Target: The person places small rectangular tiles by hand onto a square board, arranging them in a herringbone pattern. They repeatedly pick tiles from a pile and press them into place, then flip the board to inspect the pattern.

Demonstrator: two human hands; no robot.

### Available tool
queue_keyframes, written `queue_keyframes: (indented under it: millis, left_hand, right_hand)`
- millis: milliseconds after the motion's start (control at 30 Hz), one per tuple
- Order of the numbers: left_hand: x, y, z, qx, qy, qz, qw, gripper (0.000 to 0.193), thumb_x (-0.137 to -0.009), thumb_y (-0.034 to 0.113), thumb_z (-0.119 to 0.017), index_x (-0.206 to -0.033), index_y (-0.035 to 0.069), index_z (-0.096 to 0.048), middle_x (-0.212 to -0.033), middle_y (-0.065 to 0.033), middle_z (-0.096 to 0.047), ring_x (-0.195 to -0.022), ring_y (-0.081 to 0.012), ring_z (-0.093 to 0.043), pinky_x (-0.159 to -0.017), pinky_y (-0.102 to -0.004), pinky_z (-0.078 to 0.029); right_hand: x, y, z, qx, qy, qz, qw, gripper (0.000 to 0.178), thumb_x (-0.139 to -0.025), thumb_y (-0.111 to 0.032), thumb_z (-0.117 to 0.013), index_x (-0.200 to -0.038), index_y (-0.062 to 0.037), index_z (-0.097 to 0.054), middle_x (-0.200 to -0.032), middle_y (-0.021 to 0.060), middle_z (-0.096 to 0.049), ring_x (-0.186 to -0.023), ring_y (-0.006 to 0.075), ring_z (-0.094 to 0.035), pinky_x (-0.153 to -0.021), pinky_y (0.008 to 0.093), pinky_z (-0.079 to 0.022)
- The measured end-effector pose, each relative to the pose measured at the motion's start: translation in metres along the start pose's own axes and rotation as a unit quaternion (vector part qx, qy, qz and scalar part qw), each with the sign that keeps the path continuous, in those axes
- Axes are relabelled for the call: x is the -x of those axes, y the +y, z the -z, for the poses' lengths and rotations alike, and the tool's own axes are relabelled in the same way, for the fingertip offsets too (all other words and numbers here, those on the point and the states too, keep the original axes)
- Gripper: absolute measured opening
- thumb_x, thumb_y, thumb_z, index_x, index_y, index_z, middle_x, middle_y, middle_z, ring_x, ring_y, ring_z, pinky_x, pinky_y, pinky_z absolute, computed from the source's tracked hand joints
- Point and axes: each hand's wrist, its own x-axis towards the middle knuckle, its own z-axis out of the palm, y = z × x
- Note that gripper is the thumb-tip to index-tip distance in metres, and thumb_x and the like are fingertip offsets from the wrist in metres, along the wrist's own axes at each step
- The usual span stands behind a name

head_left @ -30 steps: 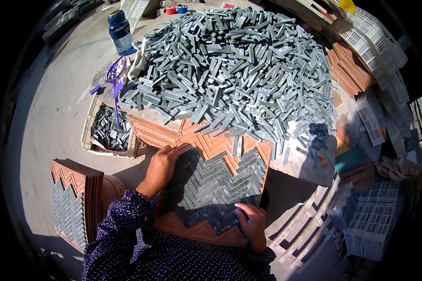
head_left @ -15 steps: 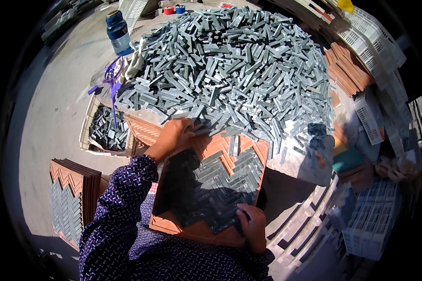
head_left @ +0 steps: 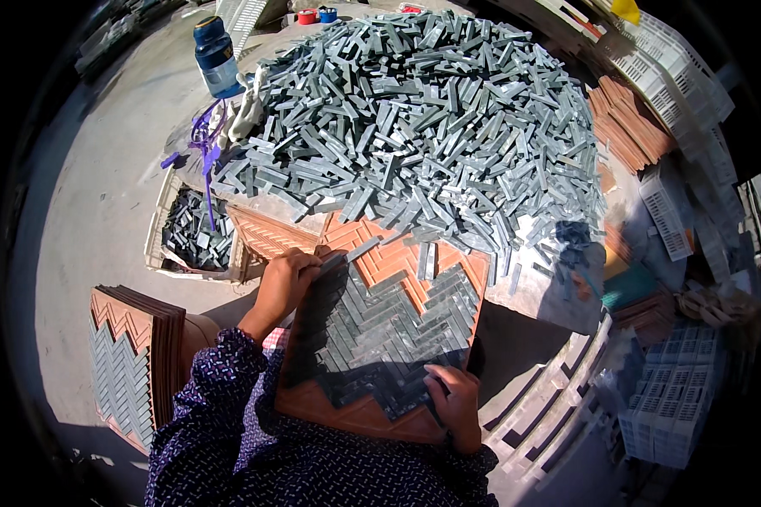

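A square orange tray (head_left: 359,411) with moulded herringbone slots lies tilted in front of me. Dark grey stone strips (head_left: 380,325) fill most of its slots in a zigzag pattern; orange slots show along the far side. My left hand (head_left: 283,291) is closed, pinching a grey stone strip (head_left: 333,260) over the tray's far left part. Another loose strip (head_left: 364,248) lies across the orange slots beside it. At the near right edge, my right hand (head_left: 456,406) grips the tray, fingertips on the laid strips. Some of its fingers are hidden.
Beyond the tray spreads a large pile of grey stone strips (head_left: 406,110). Left stand a crate of dark pieces (head_left: 196,232), stacked filled trays (head_left: 123,363) and a blue-topped bottle (head_left: 217,59). White plastic crates (head_left: 672,406), orange trays (head_left: 630,127) and a slatted pallet (head_left: 549,397) are right.
My left hand has drawn back from the pile's edge toward me and down to the tray's left side, with a strip in its fingers. My right hand has stayed almost in place.
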Motion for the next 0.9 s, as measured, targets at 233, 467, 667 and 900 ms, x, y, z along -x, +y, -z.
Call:
queue_keyframes:
  millis: [233,467,667,900]
  left_hand:
    - [0.014,0.009,0.0,-0.092,0.048,-0.126,0.987,0.015,-0.075,0.004,-0.066,-0.09,0.004,-0.063,-0.086,-0.0126,-0.059,-0.084,-0.0324,-0.059,-0.073,-0.0383,-0.049]
    - [0.022,0.005,-0.005,-0.078,0.028,-0.106,0.991,0.016,-0.074,0.003,-0.065,-0.09,0.005,-0.061,-0.086,-0.0109,-0.06,-0.084,-0.0323,-0.057,-0.074,-0.0394,-0.048]
    - [0.013,0.003,-0.006,-0.1,0.069,-0.129,0.984,0.017,-0.072,0.002,-0.065,-0.089,0.005,-0.061,-0.087,-0.0114,-0.06,-0.084,-0.0325,-0.057,-0.075,-0.0394,-0.048]
    - [0.005,0.008,-0.01,-0.084,0.042,-0.128,0.987,0.017,-0.073,0.001,-0.065,-0.089,0.003,-0.061,-0.085,-0.0133,-0.06,-0.083,-0.0339,-0.058,-0.073,-0.04,-0.048]
  right_hand:
    - [0.0,0.001,-0.001,0.012,0.001,0.015,1.0,0.016,-0.077,-0.008,-0.068,-0.093,-0.0055,-0.069,-0.077,0.0103,-0.066,-0.067,0.0273,-0.063,-0.062,0.0353,-0.047]
    - [0.001,0.002,-0.003,0.019,0.001,0.014,1.0,0.016,-0.077,-0.009,-0.068,-0.093,-0.0061,-0.069,-0.078,0.0101,-0.066,-0.068,0.0269,-0.064,-0.063,0.0354,-0.047]
    - [0.002,0.006,0.0,0.005,0.001,0.005,1.0,0.016,-0.077,-0.009,-0.068,-0.092,-0.0059,-0.069,-0.078,0.0101,-0.066,-0.069,0.026,-0.064,-0.064,0.0344,-0.047]
    - [0.002,0.004,-0.007,-0.001,0.0,-0.004,1.0,0.016,-0.077,-0.009,-0.069,-0.092,-0.0051,-0.069,-0.081,0.0103,-0.067,-0.071,0.0259,-0.065,-0.066,0.0334,-0.049]
